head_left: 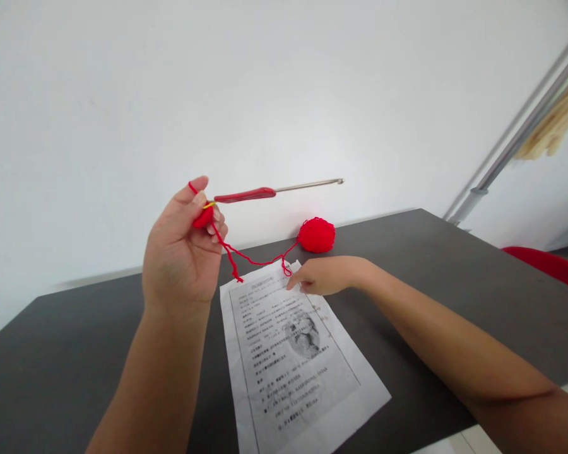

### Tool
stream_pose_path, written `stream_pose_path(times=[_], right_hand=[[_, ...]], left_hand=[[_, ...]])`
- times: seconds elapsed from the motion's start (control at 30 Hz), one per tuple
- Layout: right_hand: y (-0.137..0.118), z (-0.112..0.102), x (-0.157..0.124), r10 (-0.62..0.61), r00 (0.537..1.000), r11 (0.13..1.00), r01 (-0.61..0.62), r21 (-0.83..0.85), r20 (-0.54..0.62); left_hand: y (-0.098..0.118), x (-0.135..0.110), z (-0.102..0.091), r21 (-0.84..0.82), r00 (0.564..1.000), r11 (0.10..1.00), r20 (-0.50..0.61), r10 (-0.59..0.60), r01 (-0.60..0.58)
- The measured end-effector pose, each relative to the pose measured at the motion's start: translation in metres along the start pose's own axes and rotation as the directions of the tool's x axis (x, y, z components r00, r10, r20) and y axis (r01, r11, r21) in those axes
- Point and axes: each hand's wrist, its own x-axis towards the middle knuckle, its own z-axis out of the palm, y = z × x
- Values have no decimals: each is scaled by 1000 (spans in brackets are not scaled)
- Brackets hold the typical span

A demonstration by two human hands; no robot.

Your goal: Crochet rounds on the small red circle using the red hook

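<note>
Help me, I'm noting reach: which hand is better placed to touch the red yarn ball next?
Probably the right hand: it lies nearer the red yarn ball and appears to hold nothing. The left hand is farther away, gripping the crochet hook and a small red piece.

a white wall (265,94) and dark table (435,265) show a room.

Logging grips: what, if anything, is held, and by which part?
Left hand: crochet hook by the end of its handle, red yarn piece near its top. Right hand: nothing visible.
</note>
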Motion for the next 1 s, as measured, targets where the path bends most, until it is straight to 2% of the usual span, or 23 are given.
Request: stream_pose_path(times=[0.1,0.17,0.23,0.27,0.37,0.43,0.57,0.63,0.77,1.0], right_hand=[[-12,-7,-6,-49,982,998,55,29,-184],[-23,-11,-13,-67,934,992,99,76,-350],[-36,-13,-21,-111,809,909,318,270,-577],[-42,-13,-25,-121,758,855,408,321,-641],[-55,-11,-35,-157,623,728,597,336,-766],[-61,-9,-41,-211,555,680,674,287,-805],[-65,-7,-50,-252,455,710,686,156,-854],[-67,-8,-54,-244,428,734,668,123,-870],[-70,-9,-56,-252,406,777,626,66,-879],[-70,-12,-53,-277,429,801,597,40,-860]], left_hand=[[-2,-1,0,23,999,999,39,-23,22],[-4,-2,0,40,997,999,68,-22,19],[-8,-5,1,59,996,998,94,-5,0],[-10,-6,2,72,994,997,108,4,-12],[-15,-12,5,117,987,993,158,-4,-14],[-17,-15,7,139,981,990,189,-40,13],[-19,-23,12,138,964,988,248,-99,66],[-19,-26,15,133,957,988,270,-108,74],[-19,-29,16,135,949,988,297,-108,70],[-18,-32,15,152,928,983,343,-146,98]])
